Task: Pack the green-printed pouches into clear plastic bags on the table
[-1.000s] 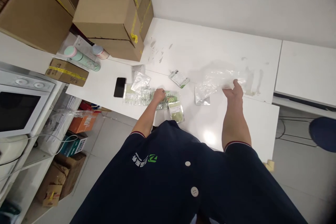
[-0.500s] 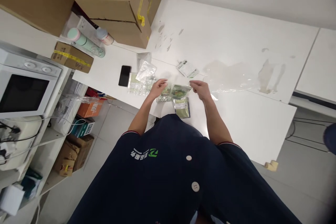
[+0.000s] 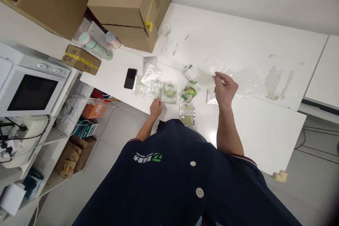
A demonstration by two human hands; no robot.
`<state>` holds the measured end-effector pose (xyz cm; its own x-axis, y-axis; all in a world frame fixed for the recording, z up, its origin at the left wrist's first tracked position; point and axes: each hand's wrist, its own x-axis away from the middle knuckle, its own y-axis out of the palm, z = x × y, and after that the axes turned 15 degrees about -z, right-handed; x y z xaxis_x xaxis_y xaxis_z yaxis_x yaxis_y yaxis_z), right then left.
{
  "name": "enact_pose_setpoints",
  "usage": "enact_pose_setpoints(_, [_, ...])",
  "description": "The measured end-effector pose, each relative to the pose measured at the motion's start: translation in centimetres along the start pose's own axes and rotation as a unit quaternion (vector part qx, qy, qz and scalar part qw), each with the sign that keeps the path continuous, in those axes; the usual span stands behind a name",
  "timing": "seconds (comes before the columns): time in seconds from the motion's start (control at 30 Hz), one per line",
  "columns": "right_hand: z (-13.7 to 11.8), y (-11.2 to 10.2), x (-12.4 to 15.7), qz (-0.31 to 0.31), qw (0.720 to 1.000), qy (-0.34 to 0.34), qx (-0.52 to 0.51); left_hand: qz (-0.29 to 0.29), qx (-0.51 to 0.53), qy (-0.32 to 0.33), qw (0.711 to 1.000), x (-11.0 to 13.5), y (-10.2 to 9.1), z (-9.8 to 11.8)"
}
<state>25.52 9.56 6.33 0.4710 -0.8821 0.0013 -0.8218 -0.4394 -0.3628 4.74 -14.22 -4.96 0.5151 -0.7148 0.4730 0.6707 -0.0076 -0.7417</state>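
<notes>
My right hand (image 3: 225,87) is raised over the middle of the table, thumb and fingers pinching a thin clear plastic bag (image 3: 206,76). Beside the table's front edge, my left hand (image 3: 156,108) has its fingers curled near the lower corner of a green printed packet (image 3: 169,93); whether they grip anything is hidden. Between the hands lies another green packet with a fruit-like picture (image 3: 190,92), tilted. Closer to my body is a green pouch with a white label (image 3: 187,115). A white and green packet (image 3: 190,72) lies farther back. Partly behind my right wrist is a silvery packet (image 3: 211,97).
Left of the packets are crumpled clear wrappers (image 3: 151,74) and a black phone (image 3: 130,78). Large clear plastic (image 3: 249,81) spreads to the right. Cardboard boxes (image 3: 122,7), a mint bottle (image 3: 95,46) and a microwave (image 3: 33,91) stand on the left.
My right hand has moved right and up with the clear bag. My left hand has drawn back toward the table edge. The green picture packet, earlier between both hands, now lies on the table.
</notes>
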Motion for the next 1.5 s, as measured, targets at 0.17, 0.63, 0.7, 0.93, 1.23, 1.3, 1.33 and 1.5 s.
enact_pose_setpoints(0.17, [0.5,0.9,0.8,-0.059,0.994,0.005,0.087,0.112,0.144,0.147,0.972,0.5,-3.7,4.3])
enact_pose_setpoints(0.63, [-2.7,2.6,3.0,-0.237,0.904,-0.104,0.340,-0.097,0.416,0.223,0.876,1.7,-5.4,14.3])
enact_pose_setpoints(0.7, [-1.7,1.7,2.5,-0.185,0.920,-0.067,0.339,-0.055,0.379,0.155,0.911,0.5,-4.5,10.8])
enact_pose_setpoints(0.93, [-1.1,0.2,1.4,-0.116,0.946,-0.016,0.304,0.078,0.244,-0.295,0.920,-3.4,-4.8,-2.7])
enact_pose_setpoints(1.23, [-3.3,3.8,0.7,-0.278,0.911,-0.005,0.305,0.132,0.050,0.046,0.989,-1.1,-7.1,2.4])
enact_pose_setpoints(1.3, [-4.2,4.8,0.7,-0.365,0.881,-0.024,0.299,0.109,0.008,0.160,0.981,-0.7,-8.0,5.2])
enact_pose_setpoints(1.33, [-4.7,5.4,0.7,-0.398,0.866,-0.040,0.299,0.081,-0.007,0.202,0.976,-0.6,-8.4,6.4])
enact_pose_setpoints(1.5, [-5.9,7.7,0.3,-0.454,0.844,-0.059,0.278,-0.009,-0.026,0.306,0.952,-0.8,-9.8,9.5])
